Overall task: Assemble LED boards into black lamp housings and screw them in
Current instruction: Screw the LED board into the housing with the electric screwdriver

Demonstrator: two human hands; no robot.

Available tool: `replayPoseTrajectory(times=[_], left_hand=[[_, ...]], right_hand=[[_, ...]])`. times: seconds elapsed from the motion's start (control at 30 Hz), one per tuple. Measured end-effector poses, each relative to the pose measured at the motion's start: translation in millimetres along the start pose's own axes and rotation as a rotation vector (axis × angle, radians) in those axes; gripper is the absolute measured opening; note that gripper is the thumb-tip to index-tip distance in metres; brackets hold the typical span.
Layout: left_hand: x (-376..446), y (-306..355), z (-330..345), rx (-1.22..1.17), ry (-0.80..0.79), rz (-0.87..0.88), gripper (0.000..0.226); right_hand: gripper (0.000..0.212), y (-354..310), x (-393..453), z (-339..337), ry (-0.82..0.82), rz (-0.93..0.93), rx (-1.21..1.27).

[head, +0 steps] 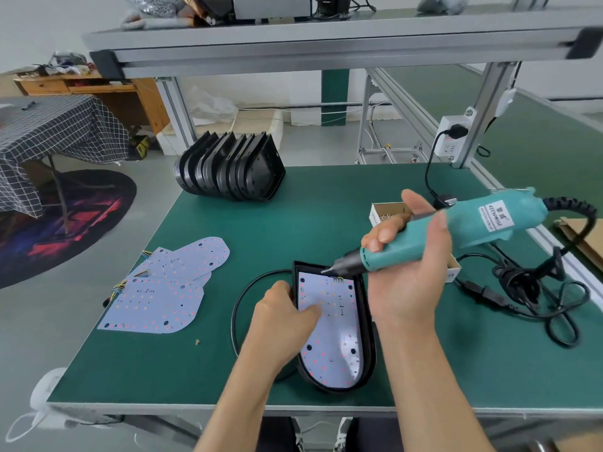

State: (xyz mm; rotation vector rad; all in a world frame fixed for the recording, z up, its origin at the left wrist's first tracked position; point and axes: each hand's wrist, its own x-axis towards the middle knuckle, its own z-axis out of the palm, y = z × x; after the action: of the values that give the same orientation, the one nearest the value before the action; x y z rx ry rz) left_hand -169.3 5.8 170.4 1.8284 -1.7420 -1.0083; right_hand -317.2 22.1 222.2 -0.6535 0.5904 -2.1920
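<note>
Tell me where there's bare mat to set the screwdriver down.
Free: the green mat between the stacked housings and the housing being worked on, and the near right corner. Crowded: loose boards at left, screw box and tangled cords at right.

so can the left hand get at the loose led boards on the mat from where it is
Probably yes. The left hand only holds the LED board down in the black housing; the loose LED boards lie to its left on the green mat, with nothing between.
</note>
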Motion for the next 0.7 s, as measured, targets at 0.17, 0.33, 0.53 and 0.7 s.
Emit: replayPoseTrajectory(times=[0.17, 0.33, 0.53, 0.7], left_hand=[[0, -1, -8, -0.087, -0.033, -0.031, 0.039], [-3, 11, -22, -0.080, 0.220, 0.072, 0.025], [14, 68, -3, -0.091, 0.135, 0.488, 0.016], [47, 122, 56, 0.265, -0.044, 0.695, 0.008]], right_hand=[[0.034, -17, 2, -28, 0.083, 0.046, -0.022], [0.018, -39, -7, -77, 0.185, 0.063, 0.082], [0.012, -41, -14, -110, 0.240, 0.135, 0.219], [0.012, -35, -16, -122, 0.302, 0.147, 0.319]])
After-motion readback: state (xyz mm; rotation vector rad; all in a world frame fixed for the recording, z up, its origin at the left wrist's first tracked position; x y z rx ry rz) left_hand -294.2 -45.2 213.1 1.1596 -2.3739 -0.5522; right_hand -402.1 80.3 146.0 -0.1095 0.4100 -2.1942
